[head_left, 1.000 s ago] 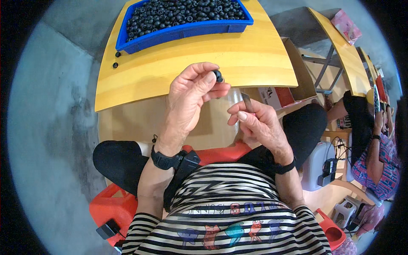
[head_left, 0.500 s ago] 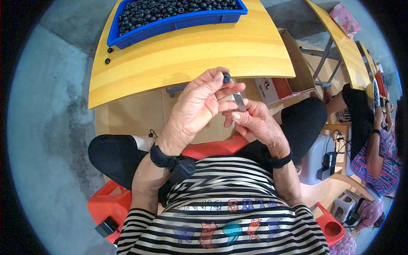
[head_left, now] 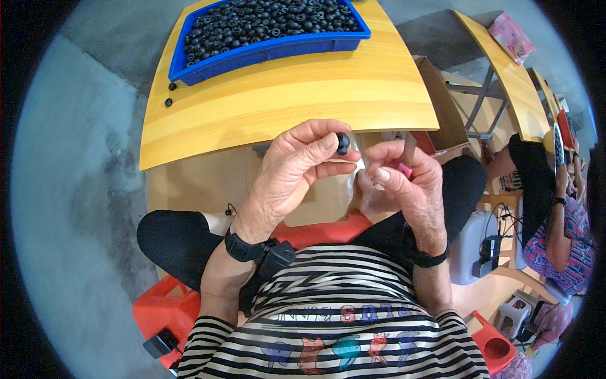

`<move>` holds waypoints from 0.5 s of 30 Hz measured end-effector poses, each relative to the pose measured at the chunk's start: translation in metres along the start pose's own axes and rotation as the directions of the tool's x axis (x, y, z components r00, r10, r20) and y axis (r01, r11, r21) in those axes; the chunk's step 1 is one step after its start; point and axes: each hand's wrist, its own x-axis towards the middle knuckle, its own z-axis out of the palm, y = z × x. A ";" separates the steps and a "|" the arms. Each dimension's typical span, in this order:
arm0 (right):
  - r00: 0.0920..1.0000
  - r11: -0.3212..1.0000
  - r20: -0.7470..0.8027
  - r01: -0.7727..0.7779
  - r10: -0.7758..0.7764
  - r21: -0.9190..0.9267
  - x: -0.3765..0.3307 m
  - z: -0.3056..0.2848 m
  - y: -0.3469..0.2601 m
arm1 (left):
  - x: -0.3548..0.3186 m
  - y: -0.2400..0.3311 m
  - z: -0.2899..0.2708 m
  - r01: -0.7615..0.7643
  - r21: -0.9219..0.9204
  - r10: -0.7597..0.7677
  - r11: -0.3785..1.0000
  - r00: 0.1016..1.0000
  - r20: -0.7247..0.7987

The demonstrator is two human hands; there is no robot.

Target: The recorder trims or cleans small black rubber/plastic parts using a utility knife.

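Seen from where I stand, the person's left hand [head_left: 293, 170] is held just off the near edge of the yellow worktop [head_left: 284, 104], its thumb and forefinger closed in a pinch on one round black piece [head_left: 343, 144]; the lower fingers [head_left: 334, 169] extend loosely beneath. The right hand [head_left: 416, 186], near but apart, has its fingers curled closed about a small pink-gripped blade [head_left: 409, 151], tip upward; the exact hold is partly hidden. On the worktop, a blue tray [head_left: 278, 52] carries a heap of similar black pieces [head_left: 268, 22]; two loose pieces [head_left: 168, 102] lie near its left corner.
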 end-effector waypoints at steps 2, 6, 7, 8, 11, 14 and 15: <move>0.997 0.996 -0.004 0.082 -0.082 -0.038 0.002 0.003 -0.009 | -0.001 -0.002 0.004 0.012 0.004 -0.012 1.000 1.000 0.021; 0.984 0.981 0.013 0.179 -0.178 -0.078 0.009 0.010 -0.007 | -0.001 -0.004 0.009 -0.002 0.046 0.001 0.999 1.000 0.019; 0.983 0.979 0.038 0.182 -0.179 -0.089 0.010 0.011 -0.006 | -0.001 -0.003 0.010 0.002 0.046 -0.003 0.999 1.000 0.019; 0.981 0.976 0.026 0.191 -0.190 -0.108 0.010 0.012 -0.005 | 0.000 -0.002 0.012 0.015 0.041 -0.016 0.999 1.000 0.016; 0.980 0.978 0.018 0.201 -0.200 -0.047 0.012 0.015 -0.002 | 0.002 -0.003 0.009 0.011 0.076 -0.014 0.997 0.999 0.034; 0.980 0.964 0.093 0.189 -0.175 -0.184 0.011 0.011 -0.010 | 0.001 -0.001 0.010 -0.021 0.155 0.013 0.988 0.999 0.053; 0.980 0.964 0.093 0.189 -0.174 -0.186 0.010 0.010 -0.008 | 0.001 0.000 0.012 -0.034 0.195 0.025 0.980 0.998 0.053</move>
